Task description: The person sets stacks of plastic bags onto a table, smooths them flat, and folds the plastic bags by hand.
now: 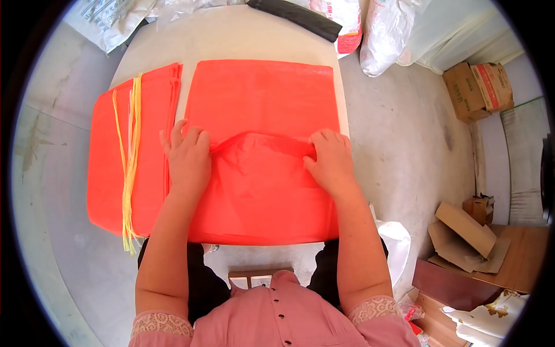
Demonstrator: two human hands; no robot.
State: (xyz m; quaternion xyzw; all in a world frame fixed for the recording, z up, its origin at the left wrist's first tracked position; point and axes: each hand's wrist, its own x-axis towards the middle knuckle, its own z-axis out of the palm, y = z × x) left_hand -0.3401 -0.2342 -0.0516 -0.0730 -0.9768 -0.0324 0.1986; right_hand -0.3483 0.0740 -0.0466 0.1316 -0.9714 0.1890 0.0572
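Observation:
A wide red sheet of thin plastic or cloth [260, 191] lies over the front of the table, hanging slightly past its edge. Its upper edge is lifted and gathered into a fold between my hands, with more red material [263, 92] flat beyond it. My left hand [189, 155] grips the fold's left end, some fingers raised. At the right end, my right hand [332, 159] has its fingers curled over the edge with the thumb below. To the left of my left hand lies a stack of red sheets [104, 156], topped by a bundle of yellow strings [132, 156].
A black roll [296, 18] rests at the table's [231, 34] far edge. White sacks [387, 34] stand behind it. Cardboard boxes [477, 91] sit on the floor at right, and an open carton [465, 240] lies on a brown wooden surface [520, 254].

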